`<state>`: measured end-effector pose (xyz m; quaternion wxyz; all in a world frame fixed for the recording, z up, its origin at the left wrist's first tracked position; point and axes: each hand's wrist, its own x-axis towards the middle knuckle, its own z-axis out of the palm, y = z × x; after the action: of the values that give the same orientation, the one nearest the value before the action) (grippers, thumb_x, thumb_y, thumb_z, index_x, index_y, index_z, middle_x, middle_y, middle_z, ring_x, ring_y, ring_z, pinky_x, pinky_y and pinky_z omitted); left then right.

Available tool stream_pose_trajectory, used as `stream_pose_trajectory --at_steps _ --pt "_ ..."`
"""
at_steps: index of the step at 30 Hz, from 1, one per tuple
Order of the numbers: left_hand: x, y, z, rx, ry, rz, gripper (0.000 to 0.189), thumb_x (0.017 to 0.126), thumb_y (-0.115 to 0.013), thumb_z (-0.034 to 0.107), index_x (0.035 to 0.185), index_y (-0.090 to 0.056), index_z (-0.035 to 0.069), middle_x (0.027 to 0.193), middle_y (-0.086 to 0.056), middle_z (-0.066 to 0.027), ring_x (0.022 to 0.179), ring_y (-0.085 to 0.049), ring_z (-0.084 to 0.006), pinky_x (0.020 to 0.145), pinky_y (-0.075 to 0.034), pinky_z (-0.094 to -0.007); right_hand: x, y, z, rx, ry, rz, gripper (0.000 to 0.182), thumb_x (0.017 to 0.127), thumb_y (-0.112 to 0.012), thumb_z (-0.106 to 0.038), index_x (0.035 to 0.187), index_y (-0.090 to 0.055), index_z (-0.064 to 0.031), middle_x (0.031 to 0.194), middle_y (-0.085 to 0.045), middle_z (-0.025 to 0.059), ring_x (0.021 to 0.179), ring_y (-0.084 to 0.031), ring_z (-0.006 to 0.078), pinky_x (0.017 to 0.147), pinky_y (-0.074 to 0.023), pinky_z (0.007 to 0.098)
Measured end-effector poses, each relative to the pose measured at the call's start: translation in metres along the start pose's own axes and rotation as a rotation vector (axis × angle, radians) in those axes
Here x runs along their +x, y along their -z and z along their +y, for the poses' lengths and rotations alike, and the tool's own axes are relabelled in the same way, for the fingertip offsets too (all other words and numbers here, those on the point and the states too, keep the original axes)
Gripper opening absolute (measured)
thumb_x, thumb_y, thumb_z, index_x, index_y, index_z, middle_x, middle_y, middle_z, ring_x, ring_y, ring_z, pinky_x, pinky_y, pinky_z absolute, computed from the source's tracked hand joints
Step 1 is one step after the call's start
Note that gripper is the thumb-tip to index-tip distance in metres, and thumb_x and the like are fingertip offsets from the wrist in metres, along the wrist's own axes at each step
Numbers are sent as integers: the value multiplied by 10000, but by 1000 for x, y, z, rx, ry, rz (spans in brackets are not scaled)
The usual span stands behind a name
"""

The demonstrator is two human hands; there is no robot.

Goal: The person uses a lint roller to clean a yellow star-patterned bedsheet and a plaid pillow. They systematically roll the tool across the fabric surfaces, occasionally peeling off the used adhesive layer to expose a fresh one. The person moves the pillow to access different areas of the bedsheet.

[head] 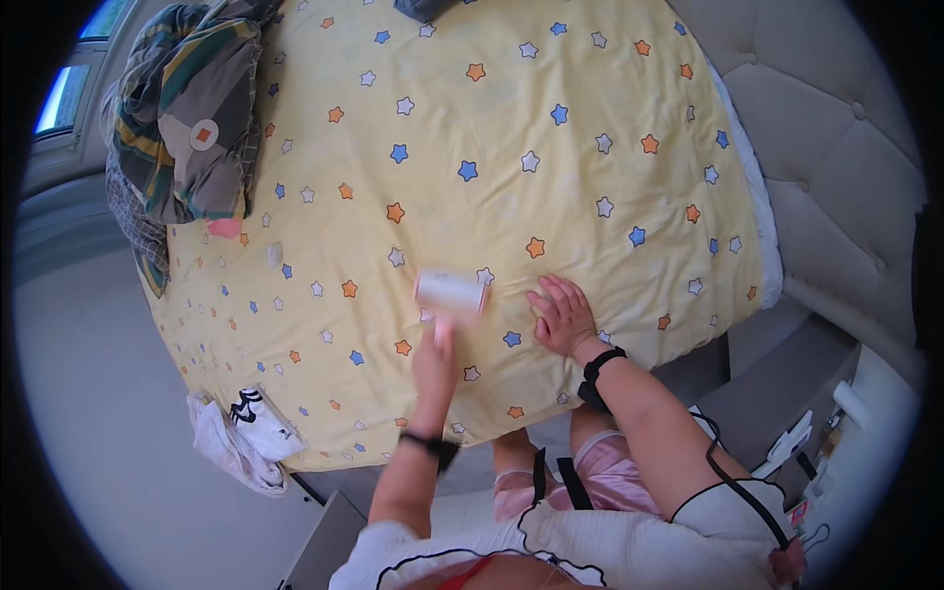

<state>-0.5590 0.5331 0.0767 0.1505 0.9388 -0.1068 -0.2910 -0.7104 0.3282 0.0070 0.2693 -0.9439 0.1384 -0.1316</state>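
Observation:
My left hand (435, 369) grips the pink handle of a lint roller (450, 293), whose white roll lies over the yellow star-print bed sheet (472, 221). The hand and roller are slightly blurred. To its right, my right hand (564, 316) rests on the sheet with its fingers somewhat spread and nothing in it. Wrinkles run through the fabric around both hands. Each wrist wears a black band.
A crumpled patterned quilt (210, 118) is heaped at the bed's far left, a pink item (225, 227) under its edge. Folded white clothes (265, 431) lie at the near left corner. A tufted headboard (826, 147) borders the right. Several items stand on a bedside surface at lower right.

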Motion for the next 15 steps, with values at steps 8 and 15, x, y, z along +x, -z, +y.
stream_pose_trajectory --at_steps 8,15 --pt "-114 -7 -93 63 204 32 343 962 -541 348 990 -583 9 787 -644 -254 733 -623 -448 599 -460 -525 -5 -9 -4 10 22 7 520 755 -543 -179 1275 -533 -158 1344 -471 129 1270 -442 309 1083 -343 468" --pt "121 5 96 -66 -127 256 501 984 -441 471 889 -566 -6 761 -650 -258 725 -629 -451 619 -488 -530 5 -6 -14 -24 36 24 533 747 -556 -171 1278 -524 -145 1341 -469 126 1272 -434 315 1093 -323 464"
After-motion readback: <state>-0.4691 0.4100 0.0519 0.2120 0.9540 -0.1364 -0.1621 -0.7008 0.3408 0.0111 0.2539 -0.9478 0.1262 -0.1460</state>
